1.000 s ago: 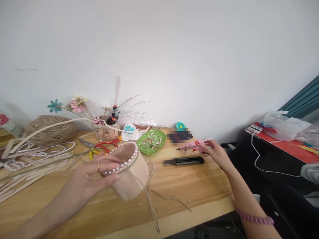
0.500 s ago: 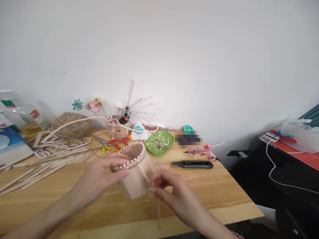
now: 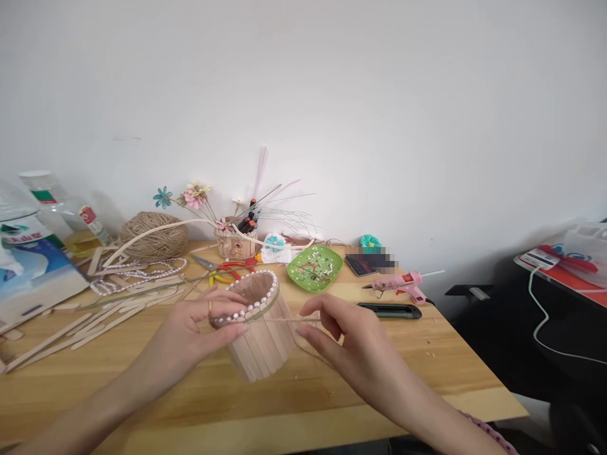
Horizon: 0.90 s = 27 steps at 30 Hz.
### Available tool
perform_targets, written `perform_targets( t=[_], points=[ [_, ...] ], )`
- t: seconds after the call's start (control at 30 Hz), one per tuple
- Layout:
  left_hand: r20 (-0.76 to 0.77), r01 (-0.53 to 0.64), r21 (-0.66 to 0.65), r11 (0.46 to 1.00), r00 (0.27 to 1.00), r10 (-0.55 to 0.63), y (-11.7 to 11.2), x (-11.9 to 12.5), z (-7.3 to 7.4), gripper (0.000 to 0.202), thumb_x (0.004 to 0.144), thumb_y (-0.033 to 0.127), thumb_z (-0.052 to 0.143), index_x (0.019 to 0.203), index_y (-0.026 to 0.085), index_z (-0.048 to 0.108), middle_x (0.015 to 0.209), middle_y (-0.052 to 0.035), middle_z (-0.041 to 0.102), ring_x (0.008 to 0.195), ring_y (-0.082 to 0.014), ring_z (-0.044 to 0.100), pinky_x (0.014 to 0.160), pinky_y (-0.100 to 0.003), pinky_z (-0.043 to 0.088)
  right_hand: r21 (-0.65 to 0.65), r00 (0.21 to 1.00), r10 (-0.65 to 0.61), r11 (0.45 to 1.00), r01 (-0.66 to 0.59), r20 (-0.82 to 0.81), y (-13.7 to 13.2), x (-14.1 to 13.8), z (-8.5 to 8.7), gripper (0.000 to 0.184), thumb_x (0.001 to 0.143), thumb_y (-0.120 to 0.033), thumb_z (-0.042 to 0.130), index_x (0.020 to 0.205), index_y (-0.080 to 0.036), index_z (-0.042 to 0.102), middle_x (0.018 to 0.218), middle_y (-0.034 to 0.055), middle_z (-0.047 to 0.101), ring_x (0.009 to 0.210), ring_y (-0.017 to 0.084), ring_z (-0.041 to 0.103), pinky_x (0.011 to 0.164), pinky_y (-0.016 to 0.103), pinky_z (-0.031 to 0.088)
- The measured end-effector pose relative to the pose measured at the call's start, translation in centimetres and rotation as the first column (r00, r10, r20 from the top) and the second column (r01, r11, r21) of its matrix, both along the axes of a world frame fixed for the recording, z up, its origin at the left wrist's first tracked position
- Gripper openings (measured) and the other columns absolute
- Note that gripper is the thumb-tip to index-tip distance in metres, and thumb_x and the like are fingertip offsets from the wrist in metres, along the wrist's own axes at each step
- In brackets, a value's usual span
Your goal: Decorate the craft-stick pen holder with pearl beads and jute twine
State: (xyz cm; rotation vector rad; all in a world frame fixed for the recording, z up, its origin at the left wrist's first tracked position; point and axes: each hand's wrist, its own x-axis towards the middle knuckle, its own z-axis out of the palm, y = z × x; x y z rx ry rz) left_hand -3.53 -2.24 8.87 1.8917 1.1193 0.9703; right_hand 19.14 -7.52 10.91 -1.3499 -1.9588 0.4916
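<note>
A small holder made of wooden sticks (image 3: 265, 341), its rim edged with pearl beads, stands tilted on the wooden table (image 3: 417, 373). My left hand (image 3: 194, 328) grips its rim, thumb on the beads, a ring on one finger. To the right of the holder, my right hand (image 3: 346, 341) pinches a thin jute string (image 3: 284, 320) drawn taut from the holder's side.
A pink glue gun (image 3: 398, 284) and a black utility knife (image 3: 391, 310) lie behind my right hand. Further back are a green dish (image 3: 315, 267), scissors (image 3: 222, 265), a stick cup with paper flowers (image 3: 234, 240), a twine ball (image 3: 154, 234), pearl strings (image 3: 137, 275) and loose wooden sticks (image 3: 85, 322). Bottles stand at far left.
My right hand left the glue gun, came over to the holder and took the string, now pulled taut sideways. My left hand has stayed on the rim.
</note>
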Motion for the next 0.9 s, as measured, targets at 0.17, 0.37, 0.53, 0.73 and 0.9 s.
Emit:
perform_targets(
  t=[0.17, 0.37, 0.53, 0.73, 0.9],
  points=[
    [0.030, 0.002, -0.029, 1.000, 1.000, -0.001, -0.2, -0.1, -0.2, 0.012, 0.069, 0.028, 0.067, 0.074, 0.022, 0.076, 0.094, -0.0060, 0.073, 0.093, -0.0228, 0.065, 0.087, -0.035, 0.051, 0.323, 0.984, 0.025, 0.943, -0.082, 0.178, 0.1, -0.4, 1.1, 0.016, 0.090, -0.021, 0.050, 0.077, -0.018, 0.059, 0.068, 0.0019, 0.061, 0.060, 0.012, 0.052, 0.054, 0.023, 0.037],
    [0.030, 0.037, -0.059, 0.998, 0.999, -0.035, -0.5, -0.7, -0.3, 0.012, 0.069, 0.029, 0.068, 0.076, 0.024, 0.076, 0.095, -0.0054, 0.072, 0.095, -0.0226, 0.064, 0.087, -0.034, 0.050, 0.213, 0.997, 0.014, 0.976, -0.031, 0.081, 1.5, -0.2, 1.1, 0.013, 0.086, -0.023, 0.056, 0.075, -0.018, 0.059, 0.059, -0.0031, 0.054, 0.051, 0.009, 0.045, 0.051, 0.022, 0.034],
    [0.037, 0.056, -0.084, 0.995, 0.998, -0.054, -0.6, -1.1, -0.5, 0.012, 0.070, 0.027, 0.068, 0.078, 0.027, 0.077, 0.096, -0.0042, 0.071, 0.099, -0.0227, 0.062, 0.086, -0.033, 0.049, 0.139, 1.000, 0.021, 0.990, -0.022, 0.008, 2.5, -0.2, 0.6, 0.014, 0.084, -0.023, 0.058, 0.072, -0.017, 0.061, 0.054, -0.0058, 0.046, 0.048, 0.008, 0.039, 0.048, 0.021, 0.030],
    [0.112, 0.106, -0.079, 0.991, 0.989, -0.096, -0.6, -1.5, -0.9, 0.015, 0.070, 0.023, 0.070, 0.080, 0.031, 0.077, 0.095, -0.0018, 0.072, 0.102, -0.0225, 0.061, 0.087, -0.033, 0.048, 0.032, 0.993, 0.049, 0.998, -0.046, -0.110, 2.9, -0.1, 0.1, 0.016, 0.084, -0.026, 0.059, 0.072, -0.016, 0.059, 0.053, -0.0069, 0.043, 0.048, 0.007, 0.035, 0.046, 0.020, 0.028],
    [0.142, 0.112, -0.060, 0.992, 0.985, -0.103, -0.5, -1.8, -1.2, 0.019, 0.068, 0.018, 0.071, 0.078, 0.032, 0.077, 0.094, -0.0011, 0.074, 0.100, -0.0215, 0.063, 0.088, -0.033, 0.049, 0.028, 0.989, 0.054, 0.998, -0.050, -0.141, 2.9, -0.2, -0.1, 0.014, 0.082, -0.024, 0.062, 0.072, -0.015, 0.058, 0.053, -0.0076, 0.042, 0.048, 0.006, 0.034, 0.046, 0.019, 0.028]
  ],
)
